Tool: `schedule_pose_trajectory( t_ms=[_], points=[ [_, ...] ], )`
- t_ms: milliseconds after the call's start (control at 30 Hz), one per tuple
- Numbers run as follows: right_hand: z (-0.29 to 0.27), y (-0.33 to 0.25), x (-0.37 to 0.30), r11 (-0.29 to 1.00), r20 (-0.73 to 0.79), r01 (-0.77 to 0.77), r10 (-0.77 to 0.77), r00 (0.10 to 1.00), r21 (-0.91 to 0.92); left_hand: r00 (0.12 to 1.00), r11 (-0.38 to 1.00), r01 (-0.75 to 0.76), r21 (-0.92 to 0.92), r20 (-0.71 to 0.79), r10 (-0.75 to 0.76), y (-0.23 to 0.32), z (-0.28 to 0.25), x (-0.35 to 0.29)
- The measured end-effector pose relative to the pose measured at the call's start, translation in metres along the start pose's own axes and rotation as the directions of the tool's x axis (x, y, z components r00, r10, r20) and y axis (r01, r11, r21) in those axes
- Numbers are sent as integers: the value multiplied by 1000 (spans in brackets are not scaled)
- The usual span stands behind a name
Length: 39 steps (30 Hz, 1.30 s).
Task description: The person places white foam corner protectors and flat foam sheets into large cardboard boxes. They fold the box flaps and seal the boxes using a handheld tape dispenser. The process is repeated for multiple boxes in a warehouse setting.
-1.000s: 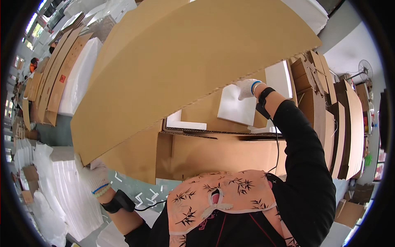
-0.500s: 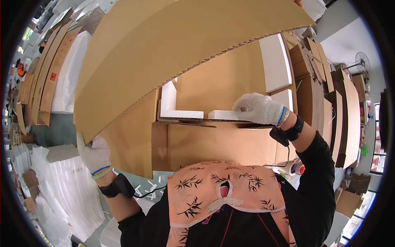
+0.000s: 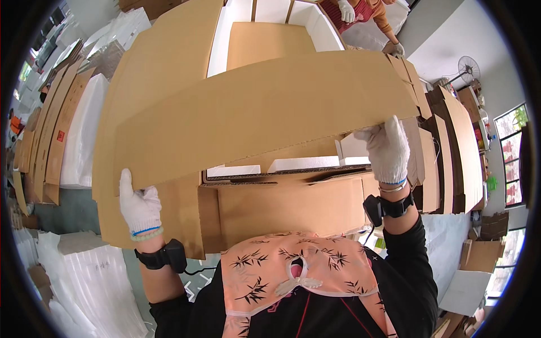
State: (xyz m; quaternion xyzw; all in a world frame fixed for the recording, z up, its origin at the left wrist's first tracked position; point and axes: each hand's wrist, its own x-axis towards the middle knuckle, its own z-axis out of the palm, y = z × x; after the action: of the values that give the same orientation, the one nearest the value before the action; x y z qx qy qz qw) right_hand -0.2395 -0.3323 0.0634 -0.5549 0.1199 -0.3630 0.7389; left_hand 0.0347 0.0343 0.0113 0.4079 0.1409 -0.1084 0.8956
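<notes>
A large flat cardboard sheet [image 3: 265,107] tilts over an open cardboard box [image 3: 287,205]. My left hand [image 3: 139,205], in a white knit glove, grips the sheet's near left corner with the thumb on top. My right hand [image 3: 389,151], gloved likewise, holds its near right corner, thumb up. White foam strips [image 3: 304,164] line the box's near inner wall, partly covered by the sheet. Beyond the sheet's far edge, more white foam [image 3: 326,31] lines the far side around a brown cardboard surface [image 3: 270,39].
At the far right a person's gloved hand [image 3: 346,10] shows beside a red apron. Stacked folded cardboard [image 3: 465,152] stands to the right; cardboard panels [image 3: 56,135] and wrapped white foam [image 3: 84,135] are at the left. Another white stack [image 3: 101,281] sits near my left arm.
My right hand has left the foam at the box's near edge and now grips the sheet's right corner. The sheet has come lower and nearer, uncovering the far foam. My left hand keeps its hold.
</notes>
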Motion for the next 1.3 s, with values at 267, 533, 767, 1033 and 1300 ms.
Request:
schedule_pose_trajectory(
  t_ms=[267, 533, 767, 1033, 1300],
  points=[
    [-7, -8, 11, 991, -363, 132, -119, 924, 13, 960, 989, -19, 144, 280, -22, -3, 23, -14],
    [-37, -7, 11, 54, -128, -118, -224, 966, -992, 643, 345, -755, 558, 732, 222, -12, 105, 3],
    [-64, -42, 10, 260, -312, -414, 356, 881, -872, 516, 137, -843, 520, 854, -64, -29, 171, 12],
    [-80, -35, 15, -339, -117, -77, 99, 988, -937, 601, 223, -725, 651, 757, -256, -54, 172, 0],
    [17, -9, 118, -205, 439, 531, 365, 821, -822, 662, 2, -738, 674, 725, -191, -79, 111, 21]
  ],
)
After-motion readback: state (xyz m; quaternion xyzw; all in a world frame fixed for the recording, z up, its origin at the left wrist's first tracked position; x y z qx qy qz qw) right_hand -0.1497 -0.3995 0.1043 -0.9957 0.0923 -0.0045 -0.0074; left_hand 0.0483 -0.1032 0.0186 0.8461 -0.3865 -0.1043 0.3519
